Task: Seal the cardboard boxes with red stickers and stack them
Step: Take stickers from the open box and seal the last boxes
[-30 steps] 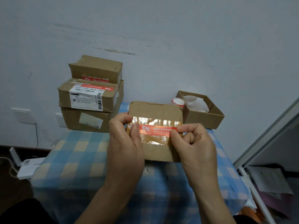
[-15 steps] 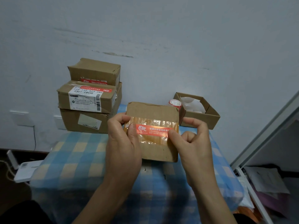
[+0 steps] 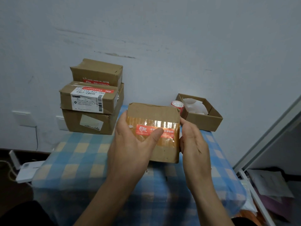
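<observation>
**Sticker down, stacking comes next**

The right hand (image 3: 193, 144) has left the red sticker (image 3: 143, 128) for the box (image 3: 162, 154) edge; its fingers are hidden, so I cannot tell its grip. The left hand (image 3: 130, 144) grips the box just right of the stack (image 3: 92, 101), thumb pressing the sticker.

Light: dim, bluish, flat across the wall (image 3: 179, 38) ahead of me.
Glare: white shine on the tape (image 3: 156, 123) across the box (image 3: 151, 111) in my left hand (image 3: 130, 147).
Shadows: soft; floor (image 3: 9, 191) at lower left nearly black.
Focus: all soft, bench (image 3: 73, 160) cloth smeared near me.
Edges: grey frame (image 3: 267, 136) at right leans, bent.
</observation>
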